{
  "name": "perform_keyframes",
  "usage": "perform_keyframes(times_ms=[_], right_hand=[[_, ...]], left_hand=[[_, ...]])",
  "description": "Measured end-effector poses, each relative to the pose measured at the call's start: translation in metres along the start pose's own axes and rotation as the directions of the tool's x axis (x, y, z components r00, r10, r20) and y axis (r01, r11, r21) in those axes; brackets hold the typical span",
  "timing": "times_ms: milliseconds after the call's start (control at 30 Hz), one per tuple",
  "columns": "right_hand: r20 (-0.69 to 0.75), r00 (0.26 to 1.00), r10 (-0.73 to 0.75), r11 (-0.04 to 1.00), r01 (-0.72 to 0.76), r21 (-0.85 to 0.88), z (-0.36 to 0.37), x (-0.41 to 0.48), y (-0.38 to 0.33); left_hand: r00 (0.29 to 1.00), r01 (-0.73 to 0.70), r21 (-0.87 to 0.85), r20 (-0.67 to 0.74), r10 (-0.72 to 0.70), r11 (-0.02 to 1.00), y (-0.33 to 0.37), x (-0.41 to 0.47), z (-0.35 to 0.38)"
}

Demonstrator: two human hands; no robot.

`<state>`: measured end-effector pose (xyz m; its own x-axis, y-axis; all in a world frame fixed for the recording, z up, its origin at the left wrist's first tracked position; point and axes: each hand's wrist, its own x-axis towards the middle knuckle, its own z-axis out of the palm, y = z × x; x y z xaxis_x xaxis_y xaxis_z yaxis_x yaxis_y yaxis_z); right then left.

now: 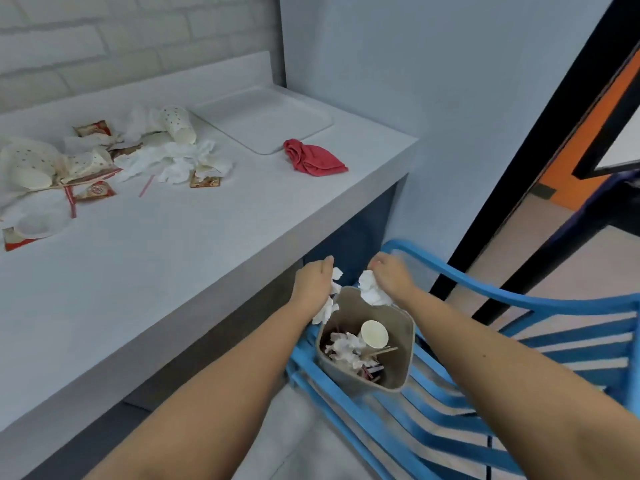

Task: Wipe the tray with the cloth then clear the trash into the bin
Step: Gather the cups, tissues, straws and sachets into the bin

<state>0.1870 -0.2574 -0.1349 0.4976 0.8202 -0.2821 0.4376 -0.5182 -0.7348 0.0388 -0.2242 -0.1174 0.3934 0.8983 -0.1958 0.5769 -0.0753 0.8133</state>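
White table [173, 271], with a blue chair [519, 299] beside it seating a beige bin [401, 327]. On the table: tray [263, 123] at the back, scattered trash [166, 161] to its left, red cloth [311, 157] just beside the tray. Left hand [313, 278] and right hand [391, 275] hang over the bin, fingers clamped on crumpled napkins [372, 292], apparently to drop them in.

Head view (wide-angle) looks down, seemingly close, over the bin [401, 341].

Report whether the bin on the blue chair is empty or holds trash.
Partly full: the bin holds a paper cup, crumpled napkins and sticks, with bare wall above them.
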Motion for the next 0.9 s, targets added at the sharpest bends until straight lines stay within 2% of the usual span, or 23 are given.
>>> perform_keyframes(times_ms=[67,133,233,333,433,700,900], right_hand=[[-0.007,0.999,0.044,0.998,-0.044,-0.045,0.001,-0.005,0.030],[0.013,0.997,0.080,0.995,-0.079,-0.068,0.004,-0.010,0.053],[0.130,0.984,0.121,0.982,-0.100,-0.161,0.011,-0.016,0.079],[0.260,0.952,0.161,0.971,-0.106,-0.215,0.016,-0.020,0.095],[0.260,0.951,0.168,0.973,-0.118,-0.198,0.011,-0.017,0.102],[0.288,0.951,0.112,0.970,-0.041,-0.240,-0.005,-0.010,0.100],[0.354,0.933,0.062,0.957,0.045,-0.287,-0.009,-0.010,0.067]], left_hand=[[0.999,0.025,0.054,0.022,-0.026,0.998,-0.010,0.002,0.019],[0.994,0.093,0.020,0.060,-0.094,0.995,-0.019,0.006,0.036],[0.977,0.166,-0.007,0.133,-0.164,0.986,-0.027,0.012,0.057],[0.963,0.190,0.071,0.180,-0.200,0.979,-0.033,0.018,0.071],[0.953,0.168,0.161,0.227,-0.202,0.972,-0.040,0.023,0.082],[0.955,0.169,0.163,0.218,-0.202,0.972,-0.041,0.030,0.097],[0.990,0.096,0.121,0.090,-0.107,0.988,-0.032,0.036,0.084]])
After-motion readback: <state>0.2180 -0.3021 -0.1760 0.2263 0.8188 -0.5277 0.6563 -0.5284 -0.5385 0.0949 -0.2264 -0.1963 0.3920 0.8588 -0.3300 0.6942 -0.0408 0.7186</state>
